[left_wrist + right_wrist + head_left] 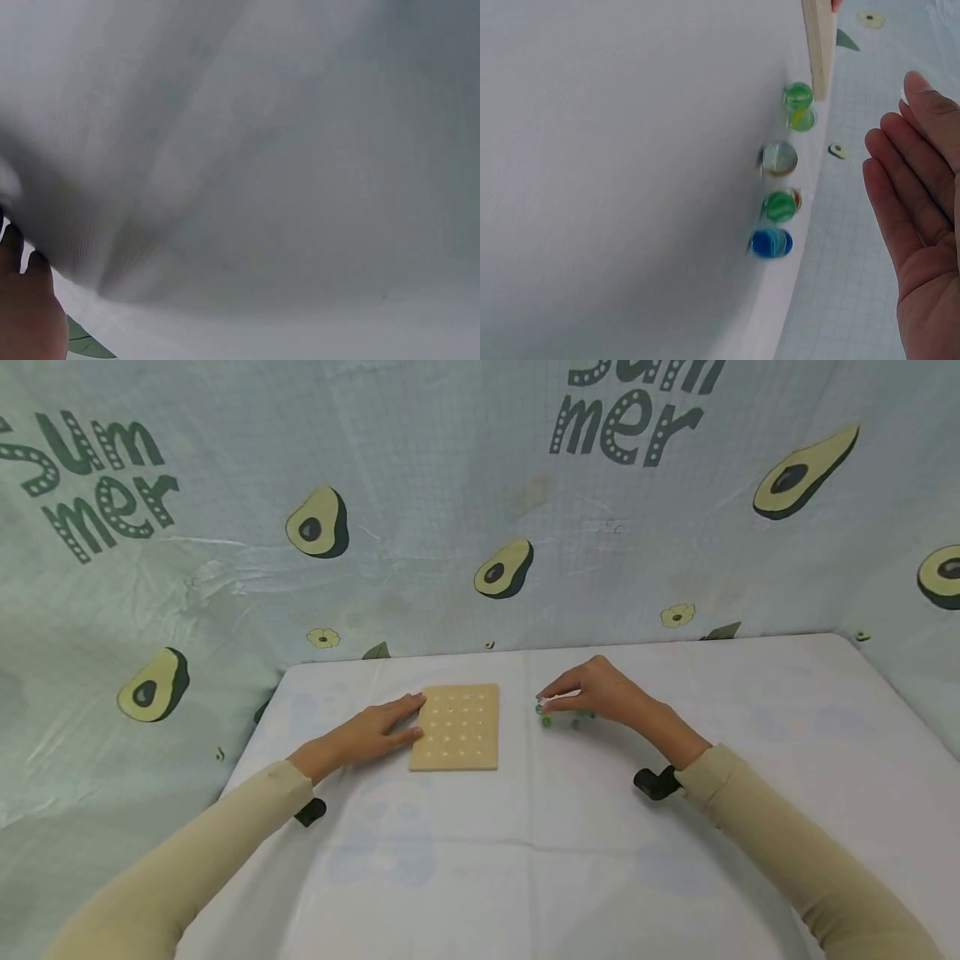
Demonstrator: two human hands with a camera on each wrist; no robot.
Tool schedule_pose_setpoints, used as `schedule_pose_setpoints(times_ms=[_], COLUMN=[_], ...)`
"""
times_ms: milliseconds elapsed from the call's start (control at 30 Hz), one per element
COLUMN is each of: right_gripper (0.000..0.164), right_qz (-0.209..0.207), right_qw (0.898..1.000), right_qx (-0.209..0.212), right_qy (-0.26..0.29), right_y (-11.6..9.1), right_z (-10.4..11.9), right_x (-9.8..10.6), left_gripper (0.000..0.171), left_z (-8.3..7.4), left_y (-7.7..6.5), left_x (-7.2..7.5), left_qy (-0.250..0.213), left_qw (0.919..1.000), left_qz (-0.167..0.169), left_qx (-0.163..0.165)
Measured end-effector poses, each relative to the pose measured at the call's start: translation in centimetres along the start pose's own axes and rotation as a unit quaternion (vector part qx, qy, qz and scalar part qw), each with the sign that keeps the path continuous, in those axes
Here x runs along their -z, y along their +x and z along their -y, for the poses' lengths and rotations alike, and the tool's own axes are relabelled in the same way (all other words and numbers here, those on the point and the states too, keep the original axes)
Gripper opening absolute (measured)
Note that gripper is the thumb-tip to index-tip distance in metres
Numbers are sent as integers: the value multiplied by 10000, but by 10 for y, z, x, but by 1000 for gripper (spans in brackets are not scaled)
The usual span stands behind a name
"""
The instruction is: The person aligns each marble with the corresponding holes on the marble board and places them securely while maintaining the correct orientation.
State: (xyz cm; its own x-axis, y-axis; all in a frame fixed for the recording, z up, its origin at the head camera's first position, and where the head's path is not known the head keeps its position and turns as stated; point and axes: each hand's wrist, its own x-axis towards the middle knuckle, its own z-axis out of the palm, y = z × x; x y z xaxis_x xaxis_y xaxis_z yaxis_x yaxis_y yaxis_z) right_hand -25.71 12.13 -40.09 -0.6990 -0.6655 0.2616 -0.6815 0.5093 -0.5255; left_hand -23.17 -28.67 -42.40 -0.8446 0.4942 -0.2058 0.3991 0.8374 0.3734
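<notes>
A square wooden board (459, 727) with rows of small round hollows lies on the table. My left hand (367, 732) rests at its left edge, fingers extended and touching the side. Over the table to the right of the board, my right hand (600, 689) pinches a small clear marble (902, 96) between thumb and index finger; most of it is hidden by the fingertips. Below that hand are several glass marbles: a green one (799, 95), a clear one (780, 158), a green-striped one (780, 205) and a blue one (769, 243).
A white cloth covers the table (480, 877). Behind it hangs a pale curtain (420, 468) printed with avocados and lettering. Black wrist cameras sit under both sleeves, the right one (656, 783) close above the cloth.
</notes>
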Motion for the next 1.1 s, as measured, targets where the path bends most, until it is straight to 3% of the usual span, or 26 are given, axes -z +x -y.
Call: schedule_pose_setpoints(times_ms=[333,733,1100], right_gripper=[21,24,26], right_qz=[-26,75,288], right_qw=[9996,9992,9991], right_qx=[56,335,153], right_qy=[283,212,265], right_y=[24,61,92], right_z=[6,19,37], right_x=[-24,-43,-55], left_gripper=[73,72,74], left_z=[-1,3,0], left_y=[-2,-4,-5], left_x=[-7,-9,-6], left_qy=[-77,-30,-25], left_qw=[9998,9995,10000], left_qz=[-158,-203,-38], left_qx=[-113,-236,-31])
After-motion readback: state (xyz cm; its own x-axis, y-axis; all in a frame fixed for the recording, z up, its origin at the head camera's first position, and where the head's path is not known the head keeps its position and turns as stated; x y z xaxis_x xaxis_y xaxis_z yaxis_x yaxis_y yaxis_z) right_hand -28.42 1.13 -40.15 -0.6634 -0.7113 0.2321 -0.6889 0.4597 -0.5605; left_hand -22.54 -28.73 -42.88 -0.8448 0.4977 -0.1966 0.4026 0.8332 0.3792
